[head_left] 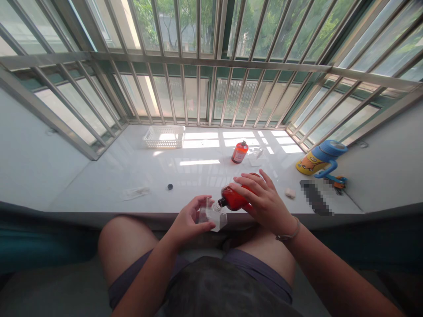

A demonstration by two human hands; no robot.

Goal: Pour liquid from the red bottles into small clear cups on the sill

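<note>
My left hand (pixel 189 223) is closed round a small clear glass bottle (pixel 218 221) with a flat-sided body, tilted just past the sill's front edge. My right hand (pixel 266 201) grips a red bottle (pixel 234 199) from above and holds it tipped to the left. Its dark, uncapped neck meets the threaded mouth of the clear bottle. Whether liquid is running between them I cannot make out. A small dark cap (pixel 170 186) lies on the white sill (pixel 99 185), left of my hands.
Farther back stand a second red bottle (pixel 239 152) with a dark cap and a white plastic basket (pixel 164 137). A clear item (pixel 256 159) lies beside that bottle. At right are a blue-and-yellow flask (pixel 317 159) and a blurred dark object (pixel 316 198). Metal bars (pixel 198 94) line the window.
</note>
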